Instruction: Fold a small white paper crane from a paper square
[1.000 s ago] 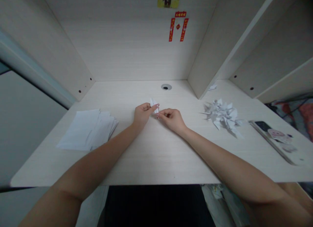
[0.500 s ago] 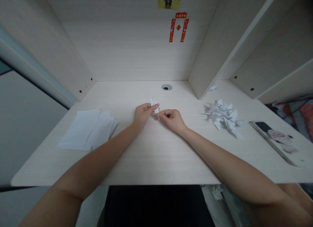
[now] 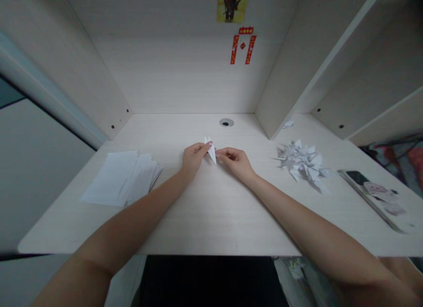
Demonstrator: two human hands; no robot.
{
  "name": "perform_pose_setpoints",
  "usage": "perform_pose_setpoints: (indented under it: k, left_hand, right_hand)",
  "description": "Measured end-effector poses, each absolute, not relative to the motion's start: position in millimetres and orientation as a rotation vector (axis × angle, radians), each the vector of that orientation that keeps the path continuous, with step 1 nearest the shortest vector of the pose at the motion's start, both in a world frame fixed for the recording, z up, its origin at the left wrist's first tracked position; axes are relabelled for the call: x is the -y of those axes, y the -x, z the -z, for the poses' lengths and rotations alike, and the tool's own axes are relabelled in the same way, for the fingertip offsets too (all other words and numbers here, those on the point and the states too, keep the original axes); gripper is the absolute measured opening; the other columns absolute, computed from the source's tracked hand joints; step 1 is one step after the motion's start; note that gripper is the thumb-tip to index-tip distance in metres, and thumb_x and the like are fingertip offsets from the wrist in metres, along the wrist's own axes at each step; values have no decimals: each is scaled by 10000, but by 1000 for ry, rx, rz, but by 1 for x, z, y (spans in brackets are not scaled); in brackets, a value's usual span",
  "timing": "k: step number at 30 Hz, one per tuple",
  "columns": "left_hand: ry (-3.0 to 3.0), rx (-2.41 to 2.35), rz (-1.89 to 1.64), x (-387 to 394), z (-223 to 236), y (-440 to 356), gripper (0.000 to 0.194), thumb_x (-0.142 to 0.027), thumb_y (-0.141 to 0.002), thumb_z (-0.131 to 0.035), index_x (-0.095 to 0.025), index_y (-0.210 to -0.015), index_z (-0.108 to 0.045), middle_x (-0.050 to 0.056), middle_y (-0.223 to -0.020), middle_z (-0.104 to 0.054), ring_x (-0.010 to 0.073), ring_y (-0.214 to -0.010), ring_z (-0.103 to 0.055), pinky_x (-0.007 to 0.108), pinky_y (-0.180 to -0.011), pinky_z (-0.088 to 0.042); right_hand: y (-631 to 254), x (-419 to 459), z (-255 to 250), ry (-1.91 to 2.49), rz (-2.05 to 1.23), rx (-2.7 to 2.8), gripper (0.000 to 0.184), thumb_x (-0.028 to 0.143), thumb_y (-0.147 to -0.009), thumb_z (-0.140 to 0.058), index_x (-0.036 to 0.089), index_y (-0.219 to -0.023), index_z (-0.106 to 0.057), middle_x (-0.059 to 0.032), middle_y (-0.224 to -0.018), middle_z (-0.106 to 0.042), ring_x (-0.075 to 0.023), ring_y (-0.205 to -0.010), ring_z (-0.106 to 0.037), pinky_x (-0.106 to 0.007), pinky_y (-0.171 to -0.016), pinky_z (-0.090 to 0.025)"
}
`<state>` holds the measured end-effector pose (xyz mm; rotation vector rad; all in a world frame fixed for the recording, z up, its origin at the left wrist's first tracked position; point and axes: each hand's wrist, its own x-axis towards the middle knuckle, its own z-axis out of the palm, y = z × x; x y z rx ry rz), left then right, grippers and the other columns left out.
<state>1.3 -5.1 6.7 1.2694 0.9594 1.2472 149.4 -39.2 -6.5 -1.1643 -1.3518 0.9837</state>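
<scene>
A small folded white paper piece (image 3: pixel 210 149) stands pointed between both hands over the middle of the pale wooden desk (image 3: pixel 211 214). My left hand (image 3: pixel 192 157) pinches its left side with thumb and fingers closed. My right hand (image 3: pixel 235 160) pinches its right side, fingers curled. Both forearms reach in from the near edge of the desk.
A fanned stack of white paper sheets (image 3: pixel 123 177) lies at the left. A heap of folded white paper pieces (image 3: pixel 303 160) sits at the right. A phone with stickers (image 3: pixel 375 196) lies at the far right. A cable hole (image 3: pixel 226 122) is at the back; shelf walls rise on either side.
The view has tilted slightly, so everything sits a little lower in the frame. The folded paper now shows more between the hands, its point hanging downward; both hands keep their pinch.
</scene>
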Motion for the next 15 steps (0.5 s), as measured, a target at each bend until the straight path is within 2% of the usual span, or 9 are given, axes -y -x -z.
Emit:
perform_pose_setpoints:
  k: [3, 15]
  left_hand:
    - [-1264, -944, -1244, 6, -7, -1, 316, -480, -674, -719, -173, -614, -675, 20, -660, -682, 134, -649, -599, 260, -668, -443]
    - [-1296, -950, -1241, 5, -4, 0, 327, -490, -689, -700, -173, -617, -673, 9, -646, -661, 121, -622, -567, 250, -638, -426]
  right_hand:
    - [-151, 37, 9, 1144, -1060, 1295, 331, 452, -657, -715, 164, -819, -726, -73, -838, -735, -163, -714, -637, -281, -679, -478]
    - [-153, 38, 7, 1088, -1154, 1231, 284, 406, -634, -757, 185, -811, -744, -66, -893, -747, -162, -770, -664, -293, -761, -493]
